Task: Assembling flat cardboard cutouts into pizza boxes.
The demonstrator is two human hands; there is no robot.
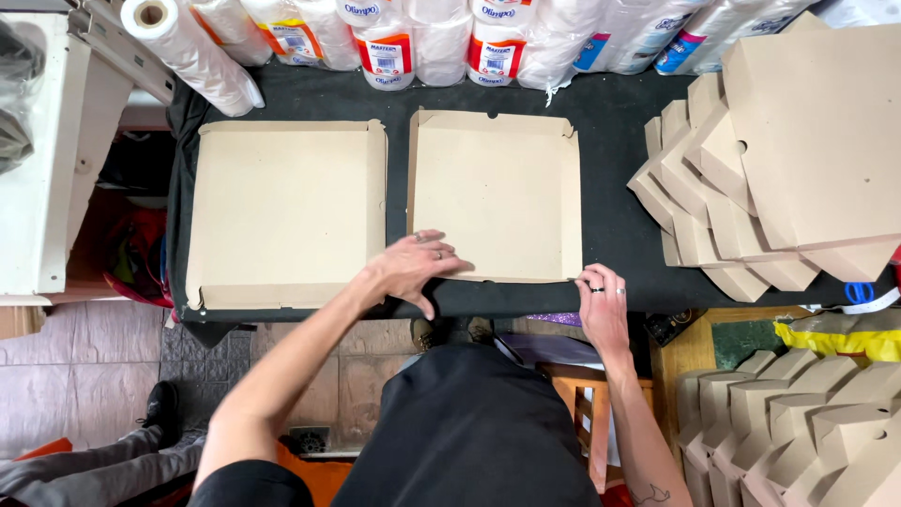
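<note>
Pressing flat with open fingers, the left hand (413,266) and right hand (603,305) are seen on the three-o'clock one (497,192) of two empty cardboard trays (286,211).

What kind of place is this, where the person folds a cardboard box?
Probably a packing station in a takeaway or pizza shop. The left hand and right hand press a flat cardboard box on a black table, beside a stack of unfolded blanks and plastic-wrap rolls.

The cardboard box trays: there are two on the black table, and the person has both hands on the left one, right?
Not quite. Two trays, yes, but the head view shows both hands, left hand and right hand, on the right tray. The left tray lies untouched on the black table.
</note>
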